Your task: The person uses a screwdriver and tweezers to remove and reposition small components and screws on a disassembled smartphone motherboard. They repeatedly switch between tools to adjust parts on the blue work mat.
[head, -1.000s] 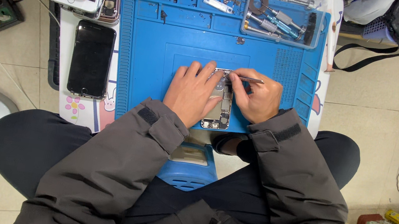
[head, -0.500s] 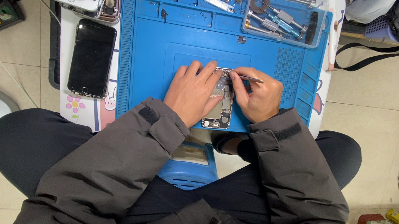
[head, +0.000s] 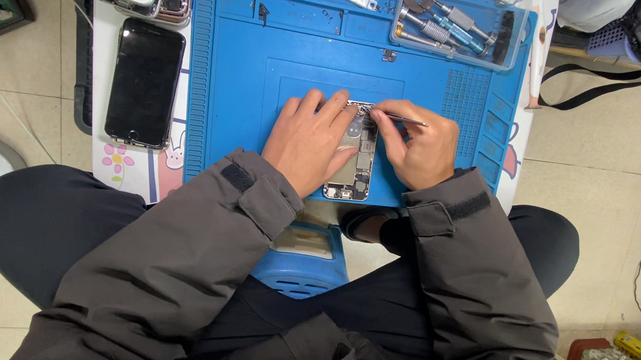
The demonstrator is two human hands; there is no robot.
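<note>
Little change is seen against the pictures of a second and half a second ago: both hands are kept in the same places over the opened phone point(head: 354, 164), and the thin metal tool point(head: 401, 119) is still pointed at its top end, so the work is judged to be fine, steady picking at one spot rather than a shift to something new. The left hand point(head: 312, 139) is laid flat on the phone's left side, fingers spread, pressing it down and gripping nothing. The right hand point(head: 419, 142) is closed on the tool, pinched like a pen. The phone is placed near the middle of the blue mat's point(head: 232, 92) near edge, back shell up, with boards and small parts exposed. A black phone point(head: 145, 83) is set beyond the mat's left edge, and a clear tray of screwdriver bits point(head: 460, 16) at its far right corner
</note>
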